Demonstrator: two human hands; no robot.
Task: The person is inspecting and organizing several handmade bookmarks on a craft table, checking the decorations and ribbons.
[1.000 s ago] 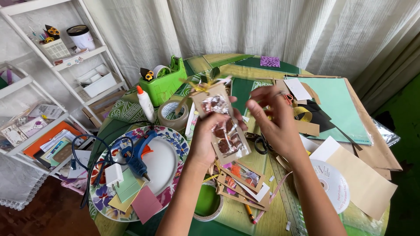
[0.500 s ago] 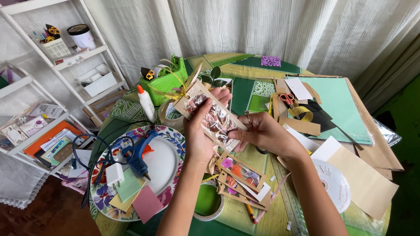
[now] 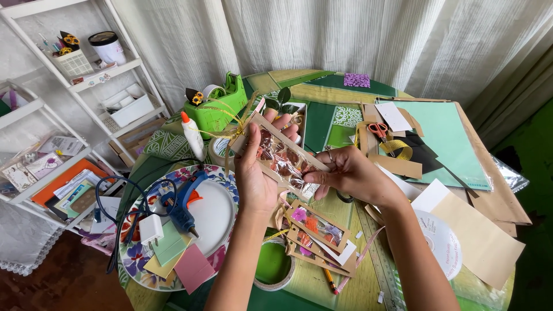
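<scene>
Cluttered round table (image 3: 322,124), both hands holding framed card (image 3: 282,155), glue gun (image 3: 181,201) beside.

A white glue bottle (image 3: 193,137) with an orange tip stands upright on the counter at about nine o'clock from the picture's middle. At ten o'clock, on the white shelf's upper level, sits a round white tub (image 3: 109,49) with a dark lid. At four o'clock a white disc sleeve (image 3: 440,245) with grey print lies flat.
</scene>
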